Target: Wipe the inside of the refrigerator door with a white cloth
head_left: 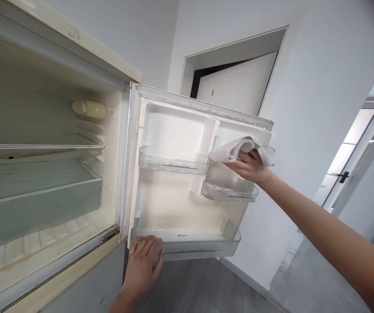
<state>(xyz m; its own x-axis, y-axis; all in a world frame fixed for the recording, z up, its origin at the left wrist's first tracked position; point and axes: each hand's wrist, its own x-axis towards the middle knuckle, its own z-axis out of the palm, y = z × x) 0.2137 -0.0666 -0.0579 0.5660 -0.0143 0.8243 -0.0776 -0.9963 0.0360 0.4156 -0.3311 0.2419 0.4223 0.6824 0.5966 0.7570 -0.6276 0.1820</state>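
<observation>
An open fridge door (173, 204) stands in front of me with clear plastic shelves on its inner side. My right hand (248, 167) grips a light grey cloth (235, 148) and presses it against the upper right door shelf (268, 150). My left hand (144, 261) rests flat on the bottom edge of the door, at the left end of the lowest door shelf (203, 248), fingers spread. The door shelves look empty.
The fridge compartment (43, 174) at left has glass shelves, a clear drawer and a cream light housing (89, 109). Behind the door is a white wall with a doorway (235, 78). A glass door (346, 174) is at right. Grey floor lies below.
</observation>
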